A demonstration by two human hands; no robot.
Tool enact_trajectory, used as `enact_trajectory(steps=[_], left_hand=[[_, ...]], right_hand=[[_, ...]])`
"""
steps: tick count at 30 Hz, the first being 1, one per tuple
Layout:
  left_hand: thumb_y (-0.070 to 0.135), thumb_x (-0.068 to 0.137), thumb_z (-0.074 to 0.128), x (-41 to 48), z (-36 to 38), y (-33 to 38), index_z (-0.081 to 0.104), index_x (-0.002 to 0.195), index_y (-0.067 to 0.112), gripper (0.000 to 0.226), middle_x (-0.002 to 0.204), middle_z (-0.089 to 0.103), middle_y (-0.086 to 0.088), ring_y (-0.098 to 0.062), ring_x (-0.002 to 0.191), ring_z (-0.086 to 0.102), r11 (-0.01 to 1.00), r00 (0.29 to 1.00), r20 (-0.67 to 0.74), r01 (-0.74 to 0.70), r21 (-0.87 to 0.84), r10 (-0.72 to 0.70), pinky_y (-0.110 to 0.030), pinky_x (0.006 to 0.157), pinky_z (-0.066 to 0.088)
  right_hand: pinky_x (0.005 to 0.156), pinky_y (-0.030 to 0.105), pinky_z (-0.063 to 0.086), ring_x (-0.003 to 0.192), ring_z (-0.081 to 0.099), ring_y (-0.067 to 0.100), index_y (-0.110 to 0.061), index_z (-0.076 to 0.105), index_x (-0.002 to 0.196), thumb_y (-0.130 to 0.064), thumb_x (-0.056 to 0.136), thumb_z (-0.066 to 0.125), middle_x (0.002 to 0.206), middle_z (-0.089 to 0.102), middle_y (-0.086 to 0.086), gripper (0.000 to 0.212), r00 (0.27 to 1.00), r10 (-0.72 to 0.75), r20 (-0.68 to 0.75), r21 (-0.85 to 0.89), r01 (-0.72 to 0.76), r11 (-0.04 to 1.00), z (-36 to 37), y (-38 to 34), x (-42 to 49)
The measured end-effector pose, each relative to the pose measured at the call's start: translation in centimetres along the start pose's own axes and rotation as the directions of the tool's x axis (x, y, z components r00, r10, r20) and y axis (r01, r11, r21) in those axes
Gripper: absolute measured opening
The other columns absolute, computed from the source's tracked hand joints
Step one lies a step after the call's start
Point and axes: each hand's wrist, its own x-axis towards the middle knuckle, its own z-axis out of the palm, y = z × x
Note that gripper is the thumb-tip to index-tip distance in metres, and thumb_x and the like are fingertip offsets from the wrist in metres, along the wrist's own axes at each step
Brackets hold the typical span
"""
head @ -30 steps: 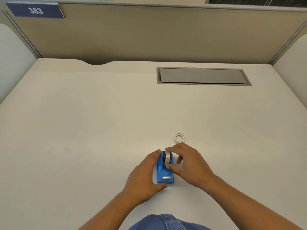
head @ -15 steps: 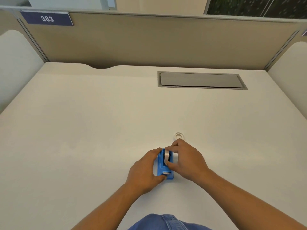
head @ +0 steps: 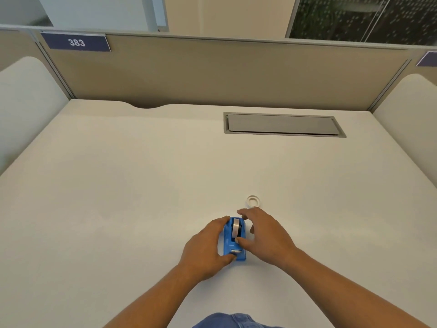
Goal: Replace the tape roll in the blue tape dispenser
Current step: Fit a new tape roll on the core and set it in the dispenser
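Blue tape dispenser [head: 233, 242] lies flat on table, w/ grey tape roll [head: 235, 229] upright in its slot. Empty white core ring [head: 253, 201] flat, near dispenser's far right.

dispenser [head: 230, 242]: blue glossy plastic, metal cutter | tape roll [head: 235, 229]: shiny grey | desk [head: 142, 197]: matt off-white, smooth

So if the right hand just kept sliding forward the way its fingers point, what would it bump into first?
Probably the small white ring lying on the desk, just beyond the right hand. Its fingertips point roughly toward it, though depth is hard to judge.
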Motion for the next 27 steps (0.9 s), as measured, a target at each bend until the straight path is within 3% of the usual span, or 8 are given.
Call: enact_trajectory(steps=[7, 15, 20, 27], left_hand=[[0.065, 0.068, 0.071, 0.4, -2.1, 0.7, 0.027, 0.145, 0.039, 0.092, 0.151, 0.040, 0.014, -0.011, 0.131, 0.047, 0.999, 0.997, 0.079, -0.018, 0.026, 0.016, -0.030, 0.103, 0.041], [0.049, 0.088, 0.062, 1.2, -4.3, 2.0, 0.048, 0.134, 0.036, 0.050, 0.140, 0.053, 0.014, -0.009, 0.124, 0.052, 0.996, 0.996, 0.039, -0.082, 0.040, 0.081, -0.027, 0.101, 0.044], [0.036, 0.093, 0.059, 1.6, -4.2, 2.4, 0.058, 0.127, 0.035, 0.033, 0.131, 0.059, 0.013, -0.009, 0.113, 0.057, 0.994, 0.995, -0.003, -0.096, 0.055, 0.096, -0.025, 0.093, 0.047], [0.033, 0.093, 0.059, 2.4, -4.7, 3.0, 0.068, 0.114, 0.036, 0.022, 0.113, 0.064, 0.014, -0.006, 0.094, 0.060, 0.986, 0.990, -0.003, -0.137, 0.097, 0.138, -0.019, 0.076, 0.047]], right_hand=[[0.064, 0.017, 0.040, 0.083, 0.055, 0.003, -0.039, 0.053, 0.113, -0.052, 0.073, 0.071, 0.109, 0.055, -0.021, 0.045, 0.998, 0.036, -0.053, 0.025, -0.035, 0.999, 0.4, -0.2, -0.1], [0.059, 0.013, 0.038, 0.077, 0.055, -0.002, -0.046, 0.050, 0.097, -0.053, 0.071, 0.073, 0.097, 0.053, -0.026, 0.035, 0.995, 0.054, -0.081, 0.090, -0.047, 0.995, 0.5, -0.4, -0.1], [0.064, 0.013, 0.041, 0.077, 0.055, -0.005, -0.043, 0.055, 0.110, -0.051, 0.075, 0.073, 0.105, 0.055, -0.025, 0.040, 0.996, 0.048, -0.073, 0.107, -0.040, 0.993, 0.2, -0.4, -0.2], [0.062, 0.011, 0.039, 0.080, 0.056, -0.002, -0.044, 0.051, 0.103, -0.041, 0.074, 0.079, 0.105, 0.055, -0.022, 0.040, 0.997, 0.066, -0.037, 0.107, -0.062, 0.992, -0.1, -0.5, -0.3]])
